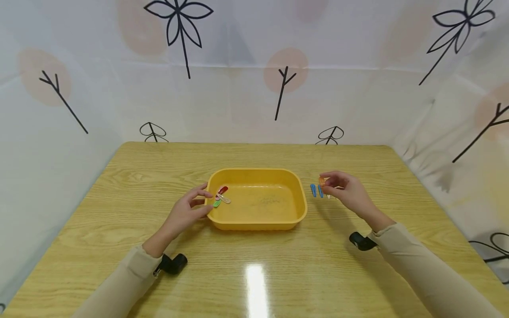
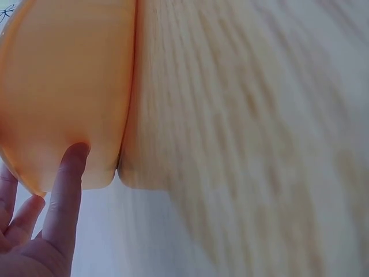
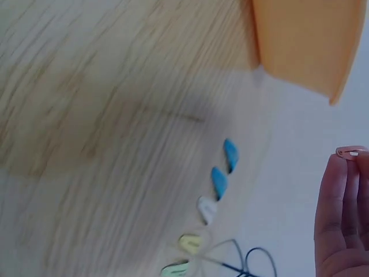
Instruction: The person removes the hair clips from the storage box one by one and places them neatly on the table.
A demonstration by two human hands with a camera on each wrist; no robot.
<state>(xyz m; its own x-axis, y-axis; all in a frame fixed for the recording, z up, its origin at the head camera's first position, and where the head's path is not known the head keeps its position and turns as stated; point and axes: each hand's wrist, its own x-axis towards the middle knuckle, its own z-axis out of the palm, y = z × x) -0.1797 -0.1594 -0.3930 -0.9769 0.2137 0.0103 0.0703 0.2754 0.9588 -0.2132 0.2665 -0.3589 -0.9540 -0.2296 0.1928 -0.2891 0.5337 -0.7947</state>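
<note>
Orange clip (image 1: 322,181) sits pinched in the right hand (image 1: 347,191), right of centre; the left hand (image 1: 190,206), fingers loosely extended, touches the yellow tray (image 1: 254,226) mid-frame.

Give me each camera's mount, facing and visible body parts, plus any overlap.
Head: on the head, forward and down at yellow tray, table, backdrop; left hand, right hand, sleeves show.
Left wrist: on that wrist, toward the tray's outer wall and table; left fingers show.
Right wrist: on that wrist, toward blue clips and tray end; part of right hand shows, pinching an orange clip.
Shared: blue clips in head and right wrist.
</note>
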